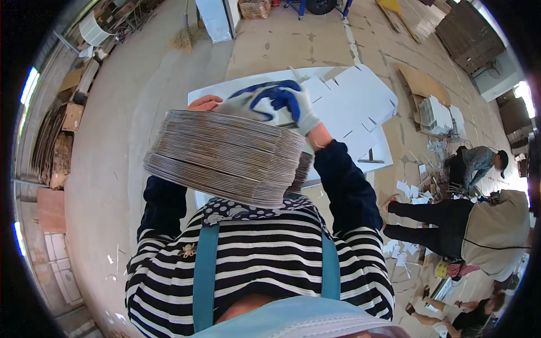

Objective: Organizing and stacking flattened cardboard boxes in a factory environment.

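A thick stack of flat brown cardboard stands in front of my chest, its many layered edges facing up. Just past its far edge is my right hand, in a white work glove with a blue-coated palm, its fingers curled. They meet a second white-and-blue work glove, which looks loose and is slightly blurred. At that glove's left end my left hand shows bare, bent fingers closed at its edge. The stack hides the rest of that hand. Beneath lies a white sheet-covered worktop.
Slotted white sheets lie on the worktop's right side. Beyond it, white sheets are stacked on a pallet. Two people are at the right amid scattered white scraps. A broom and a pillar stand ahead.
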`<state>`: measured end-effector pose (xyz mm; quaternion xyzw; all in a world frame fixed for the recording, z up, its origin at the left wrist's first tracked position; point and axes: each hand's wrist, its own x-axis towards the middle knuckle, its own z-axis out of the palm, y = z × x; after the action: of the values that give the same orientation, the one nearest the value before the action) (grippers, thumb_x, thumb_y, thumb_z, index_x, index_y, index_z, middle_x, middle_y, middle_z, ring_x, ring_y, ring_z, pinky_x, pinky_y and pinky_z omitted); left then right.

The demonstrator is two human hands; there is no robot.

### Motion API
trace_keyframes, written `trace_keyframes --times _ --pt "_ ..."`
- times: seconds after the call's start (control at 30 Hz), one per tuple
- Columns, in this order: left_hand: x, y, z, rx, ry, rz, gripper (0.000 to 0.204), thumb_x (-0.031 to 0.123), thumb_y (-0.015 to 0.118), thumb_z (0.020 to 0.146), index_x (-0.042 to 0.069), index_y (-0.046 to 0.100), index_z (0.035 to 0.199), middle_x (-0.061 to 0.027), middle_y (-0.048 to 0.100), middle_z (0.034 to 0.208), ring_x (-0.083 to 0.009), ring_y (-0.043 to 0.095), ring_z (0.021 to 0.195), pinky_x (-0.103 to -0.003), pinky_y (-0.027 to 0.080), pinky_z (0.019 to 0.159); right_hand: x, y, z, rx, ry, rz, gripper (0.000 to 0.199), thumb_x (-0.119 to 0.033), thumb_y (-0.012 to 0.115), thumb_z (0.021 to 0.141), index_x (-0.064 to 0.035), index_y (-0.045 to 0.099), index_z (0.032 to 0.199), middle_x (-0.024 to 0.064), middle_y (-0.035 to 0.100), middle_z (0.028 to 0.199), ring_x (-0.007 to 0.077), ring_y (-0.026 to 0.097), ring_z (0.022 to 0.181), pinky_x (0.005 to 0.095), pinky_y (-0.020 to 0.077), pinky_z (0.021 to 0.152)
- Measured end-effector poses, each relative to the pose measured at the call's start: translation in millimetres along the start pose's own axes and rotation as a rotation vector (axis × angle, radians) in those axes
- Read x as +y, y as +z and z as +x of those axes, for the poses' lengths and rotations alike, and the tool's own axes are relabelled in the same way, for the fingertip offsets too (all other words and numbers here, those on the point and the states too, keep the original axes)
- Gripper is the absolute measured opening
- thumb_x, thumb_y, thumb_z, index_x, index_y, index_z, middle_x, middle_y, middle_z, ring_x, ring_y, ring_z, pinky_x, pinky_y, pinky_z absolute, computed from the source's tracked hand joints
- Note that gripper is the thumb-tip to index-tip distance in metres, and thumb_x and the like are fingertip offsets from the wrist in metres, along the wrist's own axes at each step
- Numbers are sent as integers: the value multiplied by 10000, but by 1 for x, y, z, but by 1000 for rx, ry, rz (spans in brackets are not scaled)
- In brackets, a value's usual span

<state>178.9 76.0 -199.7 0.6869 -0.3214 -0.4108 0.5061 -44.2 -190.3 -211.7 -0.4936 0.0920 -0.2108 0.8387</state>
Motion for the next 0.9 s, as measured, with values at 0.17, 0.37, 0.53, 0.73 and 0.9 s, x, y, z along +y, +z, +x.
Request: trace_keyframes --times 0.17,0.37,0.53,0.73,0.9 --pt "-18 -20 -8 307 459 -74 488 435 416 1078 62 535 1370 -153 665 1242 -306 640 1143 -429 484 1036 -29 -83 -43 263 -112 -528 419 -172 661 972 -12 579 1351 142 709 1059 186 696 819 297 583 701" --pt "93 -3 -170 154 766 -58 935 746 554 871 -1 501 1430 -195 587 1387 -371 499 1359 -515 314 1172 -77 -77 -127 473 -55 -717 568 -225 701 943 -3 511 1430 180 664 1211 190 697 910 284 563 742" --pt "148 45 -199 101 741 1142 1055 698 709 757 -22 439 1480 -213 453 1532 -423 375 1451 -547 253 1196 -144 91 -144 -111 -494 -1179 788 -438 772 853 -5 489 1446 287 597 1317 372 585 1255 440 467 1039" --pt "152 30 -150 72 729 1114 1037 459 877 646 24 451 1486 -178 441 1545 -406 364 1454 -497 308 1183 -156 154 -114 -515 -556 -1631 1100 -708 782 672 -95 429 1515 316 412 1512 498 419 1378 504 341 1154" --pt "150 45 -130 363 779 1220 889 259 893 683 30 504 1448 -156 491 1512 -368 427 1423 -475 329 1184 -161 129 -66 -524 -421 -1782 1055 -731 739 692 -187 423 1539 285 391 1547 465 439 1376 486 354 1149"
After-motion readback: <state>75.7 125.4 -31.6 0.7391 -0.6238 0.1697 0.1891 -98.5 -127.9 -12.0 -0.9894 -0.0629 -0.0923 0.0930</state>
